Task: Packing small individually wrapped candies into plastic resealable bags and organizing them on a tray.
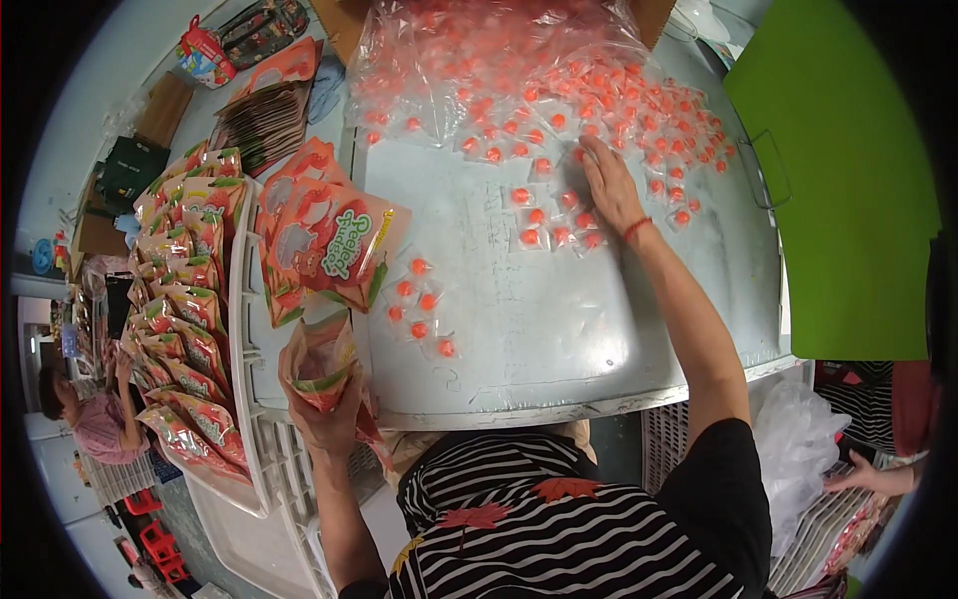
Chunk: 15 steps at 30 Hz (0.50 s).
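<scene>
My left hand (324,414) is wrapped round an upright pouch (326,361), its mouth spread open, at the table's near left edge. Over the middle of the table my right hand (611,187) reaches out with its fingers extended, beside several small clear packets (536,216) that each hold a round orange-red candy. Its fingertips touch or hover just over a packet; I cannot tell which. A separate small group of candy packets (419,330) lies nearer the left hand. Flat printed pouches (329,245) are fanned out beyond that hand.
A big clear bag of candy packets (479,60) spills from a cardboard box (654,20) at the far side. Filled pouches (195,309) stand in a white crate (242,349) on the left. A green panel (838,180) borders the right. Other people are at both sides.
</scene>
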Each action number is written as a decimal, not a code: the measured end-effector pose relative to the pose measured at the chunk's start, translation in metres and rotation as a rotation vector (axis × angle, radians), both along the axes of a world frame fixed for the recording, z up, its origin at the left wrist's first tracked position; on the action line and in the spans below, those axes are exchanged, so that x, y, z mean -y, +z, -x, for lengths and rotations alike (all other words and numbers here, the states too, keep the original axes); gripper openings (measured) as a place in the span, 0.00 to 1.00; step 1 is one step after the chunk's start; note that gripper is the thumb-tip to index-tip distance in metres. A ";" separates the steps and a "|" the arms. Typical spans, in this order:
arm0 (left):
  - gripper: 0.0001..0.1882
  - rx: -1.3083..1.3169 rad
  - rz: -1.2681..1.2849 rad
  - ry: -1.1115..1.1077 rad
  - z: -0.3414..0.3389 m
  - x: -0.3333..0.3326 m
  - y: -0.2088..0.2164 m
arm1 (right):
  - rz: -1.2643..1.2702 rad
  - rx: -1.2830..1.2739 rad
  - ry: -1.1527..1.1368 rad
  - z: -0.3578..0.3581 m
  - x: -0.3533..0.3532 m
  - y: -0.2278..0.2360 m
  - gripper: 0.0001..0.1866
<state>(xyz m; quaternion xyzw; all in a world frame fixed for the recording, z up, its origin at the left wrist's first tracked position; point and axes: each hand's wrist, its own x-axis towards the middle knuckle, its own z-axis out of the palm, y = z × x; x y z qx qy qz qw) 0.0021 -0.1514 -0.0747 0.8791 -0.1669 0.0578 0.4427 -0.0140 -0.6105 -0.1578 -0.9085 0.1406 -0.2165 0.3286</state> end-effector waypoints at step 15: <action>0.39 -0.035 -0.010 0.015 -0.004 -0.004 -0.005 | 0.182 0.108 0.029 0.072 -0.035 0.007 0.17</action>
